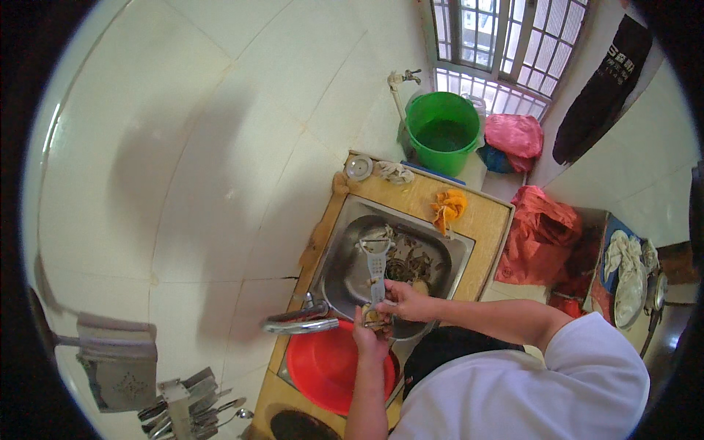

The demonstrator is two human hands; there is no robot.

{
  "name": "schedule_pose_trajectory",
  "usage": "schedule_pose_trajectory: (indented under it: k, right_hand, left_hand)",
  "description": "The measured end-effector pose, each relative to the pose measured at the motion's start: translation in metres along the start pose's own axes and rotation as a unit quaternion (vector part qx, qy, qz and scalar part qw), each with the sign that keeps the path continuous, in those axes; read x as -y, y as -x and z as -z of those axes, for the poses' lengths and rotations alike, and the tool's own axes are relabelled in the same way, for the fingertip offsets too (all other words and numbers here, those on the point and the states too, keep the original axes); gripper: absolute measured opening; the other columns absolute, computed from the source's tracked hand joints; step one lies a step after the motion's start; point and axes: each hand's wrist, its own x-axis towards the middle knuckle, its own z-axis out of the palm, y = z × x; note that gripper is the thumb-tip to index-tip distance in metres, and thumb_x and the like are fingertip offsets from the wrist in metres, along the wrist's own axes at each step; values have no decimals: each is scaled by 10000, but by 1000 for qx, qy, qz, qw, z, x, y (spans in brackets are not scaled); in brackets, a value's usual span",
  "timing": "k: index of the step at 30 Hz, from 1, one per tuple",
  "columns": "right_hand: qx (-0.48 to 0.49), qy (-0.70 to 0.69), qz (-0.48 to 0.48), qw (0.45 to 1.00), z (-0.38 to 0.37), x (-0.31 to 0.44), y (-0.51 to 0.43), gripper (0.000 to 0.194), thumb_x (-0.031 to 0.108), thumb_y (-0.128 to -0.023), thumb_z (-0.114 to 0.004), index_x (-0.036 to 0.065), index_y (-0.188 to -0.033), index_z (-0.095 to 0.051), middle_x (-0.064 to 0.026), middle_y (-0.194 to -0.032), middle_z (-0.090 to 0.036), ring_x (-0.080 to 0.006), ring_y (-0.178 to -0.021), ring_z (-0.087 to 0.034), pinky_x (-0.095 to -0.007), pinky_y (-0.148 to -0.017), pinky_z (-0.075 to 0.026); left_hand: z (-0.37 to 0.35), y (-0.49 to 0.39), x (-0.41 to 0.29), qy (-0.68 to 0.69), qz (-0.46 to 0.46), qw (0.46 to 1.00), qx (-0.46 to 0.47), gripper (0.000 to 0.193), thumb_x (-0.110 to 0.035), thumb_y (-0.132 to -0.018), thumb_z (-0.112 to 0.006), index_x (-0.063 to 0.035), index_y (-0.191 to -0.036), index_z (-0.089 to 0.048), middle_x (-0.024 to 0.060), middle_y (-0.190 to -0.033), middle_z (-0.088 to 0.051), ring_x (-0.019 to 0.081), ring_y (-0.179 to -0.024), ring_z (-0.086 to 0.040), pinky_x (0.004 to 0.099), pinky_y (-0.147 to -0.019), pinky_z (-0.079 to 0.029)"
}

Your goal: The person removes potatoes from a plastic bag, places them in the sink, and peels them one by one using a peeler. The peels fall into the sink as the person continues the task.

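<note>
In my right hand (410, 301) is the handle of a pale grey Y-shaped peeler (377, 265), whose wide bladed end points away from me over the sink. My left hand (369, 336) is closed around a small yellowish-brown vegetable (372, 315), probably a potato, close to the handle's lower end. Fingers hide much of that piece. Below both hands lies a stainless steel sink (349, 264). Dark peelings (410, 267) are heaped on its bottom, and a pale peeled piece (420, 287) shows beside my right wrist.
A chrome faucet (302, 325) arches left of my hands, above a red plastic basin (319, 363). An orange cloth (450, 209), a drain strainer (359, 167) and a whitish rag (395, 172) rest on the wooden counter's far side. Beyond stands a green bucket (444, 124); red plastic bags (536, 236) lie right.
</note>
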Motion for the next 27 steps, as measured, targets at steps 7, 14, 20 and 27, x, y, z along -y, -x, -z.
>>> schedule_pose_trajectory:
  k: [7,14,20,27]
  right_hand:
    - [-195,92,-21,976,42,17,-30,263,75,-950,-609,45,-1188,-502,-25,-950,-615,-147,-826,-605,-302,-761,-518]
    - [-179,-113,-77,974,-4,13,5,335,76,-926,-661,61,-1232,-526,-56,-1047,-663,-153,-914,-631,-311,-800,-516]
    - [-175,-106,-36,978,-16,3,7,397,69,-930,-651,44,-1294,-497,-60,-1090,-664,-146,-944,-633,-316,-826,-519]
    - [-139,-34,-17,990,1,-19,-6,368,70,-931,-651,22,-1267,-510,-63,-1089,-658,-140,-918,-628,-308,-817,-520]
  left_hand:
    - [12,5,1,-75,-62,995,36,448,-531,-987,-398,-124,-1020,-584,42,-821,-616,180,-690,-577,329,-548,-450]
    - [3,-17,11,74,-122,989,-46,417,-503,-1014,-386,-129,-1106,-549,34,-920,-614,201,-758,-602,348,-656,-493]
    - [7,-35,19,39,-200,979,-12,470,-522,-1021,-335,-100,-1083,-533,43,-935,-611,196,-777,-603,353,-683,-501]
    - [-6,-31,22,61,-214,972,-78,467,-482,-1017,-337,-62,-1120,-514,101,-1066,-590,261,-933,-606,421,-812,-511]
